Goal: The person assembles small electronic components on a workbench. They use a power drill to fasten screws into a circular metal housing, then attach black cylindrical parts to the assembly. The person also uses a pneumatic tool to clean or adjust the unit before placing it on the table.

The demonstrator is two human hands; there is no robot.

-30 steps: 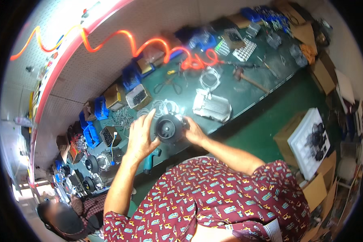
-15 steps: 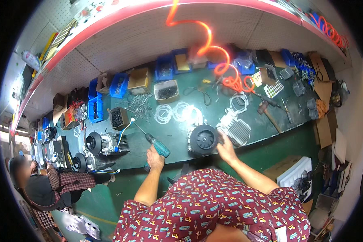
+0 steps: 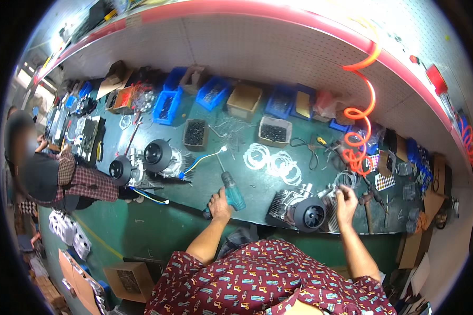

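Observation:
My left hand [image 3: 220, 205] is closed around the handle of a green cordless drill [image 3: 233, 192], whose long bit points away over the bench. On the near edge stands a motor unit with a black fan [image 3: 310, 214] and a finned metal body [image 3: 281, 206]. A second finned metal housing [image 3: 329, 203] lies right beside it, partly hidden by the fan. At that housing's far right edge is my right hand [image 3: 347, 206], fingers curled together; what they hold, if anything, I cannot make out. Clear tubing rings [image 3: 285, 167] lie beyond the fan unit.
Two more fan units [image 3: 160, 157] stand at the left. Blue bins [image 3: 213, 92] and boxes of black screws [image 3: 275, 132] line the back. A hammer [image 3: 368, 210] lies at right, near an orange coiled hose [image 3: 358, 137]. A co-worker [image 3: 63, 178] sits far left.
The view has swung left, so the bench appears farther right. My right hand has left the fan's side for the finned housing's far edge. The fan unit now shows its fins on the left.

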